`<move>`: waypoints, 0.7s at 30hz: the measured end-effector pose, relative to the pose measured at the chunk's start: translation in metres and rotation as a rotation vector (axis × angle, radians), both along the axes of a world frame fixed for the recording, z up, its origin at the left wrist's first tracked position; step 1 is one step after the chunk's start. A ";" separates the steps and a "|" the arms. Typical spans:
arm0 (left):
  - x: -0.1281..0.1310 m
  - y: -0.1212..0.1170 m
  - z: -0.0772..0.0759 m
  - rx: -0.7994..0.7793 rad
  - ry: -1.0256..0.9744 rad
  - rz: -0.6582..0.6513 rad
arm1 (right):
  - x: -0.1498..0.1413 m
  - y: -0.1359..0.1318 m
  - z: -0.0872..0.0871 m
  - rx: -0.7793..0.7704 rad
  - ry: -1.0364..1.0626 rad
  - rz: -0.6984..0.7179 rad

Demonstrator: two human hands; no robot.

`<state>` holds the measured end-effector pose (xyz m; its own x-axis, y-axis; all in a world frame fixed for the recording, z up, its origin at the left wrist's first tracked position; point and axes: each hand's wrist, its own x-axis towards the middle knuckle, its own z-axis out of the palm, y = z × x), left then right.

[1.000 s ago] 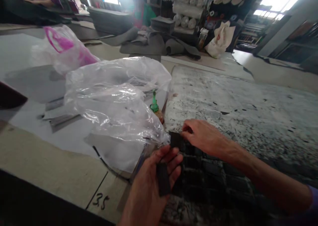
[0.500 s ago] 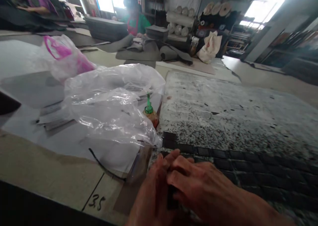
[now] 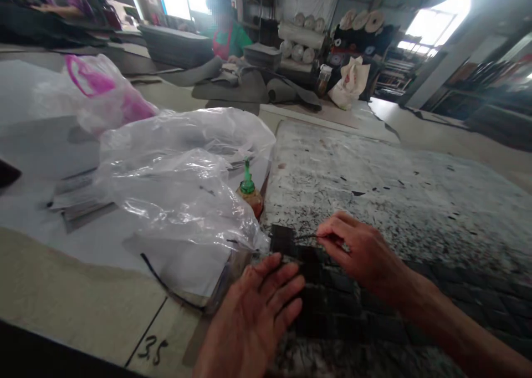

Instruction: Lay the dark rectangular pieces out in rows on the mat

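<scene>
My right hand (image 3: pixel 357 245) pinches one end of a thin dark strip (image 3: pixel 305 236) between thumb and fingertips, just above the speckled board (image 3: pixel 324 162). Below and left of it, my left hand (image 3: pixel 261 300) is open with the palm turned up and the fingers spread, nothing in them. Rows of flat black square pieces (image 3: pixel 341 289) lie along the near part of the board, beside and partly under my hands. A small stack of black squares (image 3: pixel 282 237) sits at the board's left edge, beyond my left fingertips.
Left of the board lie a clear plastic bag (image 3: pixel 183 189), a green-capped bottle (image 3: pixel 249 192), a black cord-like strip (image 3: pixel 166 286) and a pink-and-white bag (image 3: pixel 112 95). Dark offcuts litter the board. Across the tables, a person in green (image 3: pixel 233 37) stands among stacked grey sheets (image 3: pixel 177 45).
My hands were together over the black pieces. The right has moved away to the right and up with the thin strip, while the left has opened, palm up.
</scene>
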<state>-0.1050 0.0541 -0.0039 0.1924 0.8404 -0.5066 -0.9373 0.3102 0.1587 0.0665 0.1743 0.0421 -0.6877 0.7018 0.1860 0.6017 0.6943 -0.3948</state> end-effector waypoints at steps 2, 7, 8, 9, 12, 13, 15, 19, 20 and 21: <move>-0.003 -0.001 -0.004 0.043 0.005 0.000 | 0.004 0.007 -0.012 0.100 -0.065 -0.019; -0.004 0.000 -0.008 0.122 0.020 -0.030 | 0.004 0.009 -0.029 0.214 -0.171 0.011; -0.003 0.000 -0.007 0.118 0.030 -0.035 | 0.004 0.009 -0.030 0.210 -0.192 0.024; -0.003 0.001 -0.005 0.107 0.045 -0.034 | 0.004 0.008 -0.029 0.200 -0.213 0.041; -0.001 0.002 -0.002 0.092 0.080 -0.032 | 0.004 0.006 -0.024 0.158 -0.281 0.084; -0.001 0.002 -0.001 0.094 0.082 -0.030 | 0.005 0.005 -0.022 0.140 -0.306 0.092; -0.001 0.002 -0.001 0.100 0.088 -0.025 | 0.005 0.003 -0.018 0.093 -0.351 0.094; -0.007 0.000 -0.006 0.109 0.115 -0.040 | 0.003 0.003 -0.015 -0.001 -0.401 0.092; -0.010 -0.001 -0.008 0.116 0.130 -0.034 | 0.003 0.004 -0.015 -0.019 -0.406 0.097; -0.012 -0.001 -0.009 0.125 0.145 -0.026 | 0.002 0.005 -0.014 -0.033 -0.412 0.102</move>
